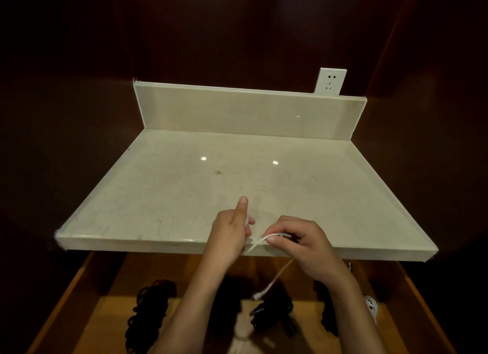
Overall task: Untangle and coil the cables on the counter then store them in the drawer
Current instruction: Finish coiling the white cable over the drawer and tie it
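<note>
Glossy marble-look counter [184, 184] above a wooden drawer [87, 287].
Smooth white cable [274, 279]; white plastic wall socket [330, 82] at one o'clock.

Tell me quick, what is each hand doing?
Left hand: holding the white cable, thumb sticking up.
Right hand: pinching the same white cable.

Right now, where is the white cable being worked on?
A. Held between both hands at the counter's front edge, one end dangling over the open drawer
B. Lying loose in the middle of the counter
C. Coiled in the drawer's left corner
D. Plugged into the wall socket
A: the left hand and right hand both hold the white cable at the counter edge, its end hanging over the drawer.
</note>
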Motion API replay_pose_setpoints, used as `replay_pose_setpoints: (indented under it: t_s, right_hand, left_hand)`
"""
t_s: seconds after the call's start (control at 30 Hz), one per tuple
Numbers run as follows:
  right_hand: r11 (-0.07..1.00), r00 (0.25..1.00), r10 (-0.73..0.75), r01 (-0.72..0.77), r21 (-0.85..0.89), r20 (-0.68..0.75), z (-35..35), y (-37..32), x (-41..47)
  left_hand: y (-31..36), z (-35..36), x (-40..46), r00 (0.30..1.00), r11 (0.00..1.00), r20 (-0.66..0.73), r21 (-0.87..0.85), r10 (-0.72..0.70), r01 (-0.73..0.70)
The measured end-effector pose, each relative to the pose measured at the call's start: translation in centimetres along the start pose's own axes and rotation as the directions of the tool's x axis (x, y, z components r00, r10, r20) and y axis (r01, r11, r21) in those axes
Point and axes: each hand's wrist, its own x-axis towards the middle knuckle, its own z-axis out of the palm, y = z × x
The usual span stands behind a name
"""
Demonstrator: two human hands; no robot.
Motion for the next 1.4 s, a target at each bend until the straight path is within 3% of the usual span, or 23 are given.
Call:
replay_pose_setpoints:
  t_s: [0.13,0.3,0.47,0.67,0.77,0.87,0.97,1.1,1.23,1.3,1.4]
  right_hand:
    - [0.999,0.998,-0.04,0.041,0.028,-0.038,0.4,-0.2,0.2]
    - [0.998,0.992,-0.018,0.025,0.055,-0.128,0.7,0.2,0.2]
    - [0.997,0.971,0.06,-0.046,0.065,-0.23,0.7,0.4,0.3]
    - [0.99,0.973,0.089,-0.062,0.129,-0.214,0.4,0.0,0.3]
    - [0.988,0.962,0.105,-0.073,0.135,-0.251,0.2,0.0,0.5]
    - [0.982,0.95,0.133,-0.088,0.167,-0.281,0.2,0.1,0.5]
    - [0.975,0.939,0.177,-0.127,0.182,-0.294,0.2,0.1,0.5]
    - [0.974,0.921,0.22,-0.189,0.127,-0.321,-0.1,0.5,0.4]
    - [0.966,0.888,0.25,-0.202,0.159,-0.387,-0.7,1.1,0.2]
    - [0.964,0.888,0.258,-0.208,0.168,-0.381,-0.6,1.2,0.2]
    - [0.961,0.898,0.272,-0.235,0.145,-0.346,0.0,1.4,0.5]
  left_hand:
    - [0.6,0.1,-1.0,0.968,0.994,0.233,0.076,-0.091,0.075]
    - [1.0,-0.1,-2.1,0.857,0.981,0.493,-0.038,-0.146,0.189]
    - [1.0,-0.6,-2.1,0.757,0.974,0.646,-0.087,-0.103,0.207]
    - [0.8,-1.5,-2.4,0.639,0.99,0.769,-0.112,0.033,0.084]
    - [0.6,-1.9,-2.4,0.579,0.973,0.813,-0.18,0.065,0.144]
    - [0.5,-1.8,-2.4,0.617,0.934,0.784,-0.265,0.065,0.238]
    - [0.5,-1.5,-2.2,0.728,0.889,0.685,-0.354,0.036,0.289]
    - [0.4,-1.0,-1.5,0.921,0.891,0.389,-0.407,-0.029,0.2]
    - [0.4,-1.4,-0.7,0.99,0.828,0.081,-0.543,-0.113,0.139]
    - [0.5,-1.4,-0.5,0.991,0.706,0.053,-0.697,-0.124,0.125]
    - [0.8,-1.4,-0.3,0.981,0.4,0.13,-0.899,-0.144,0.178]
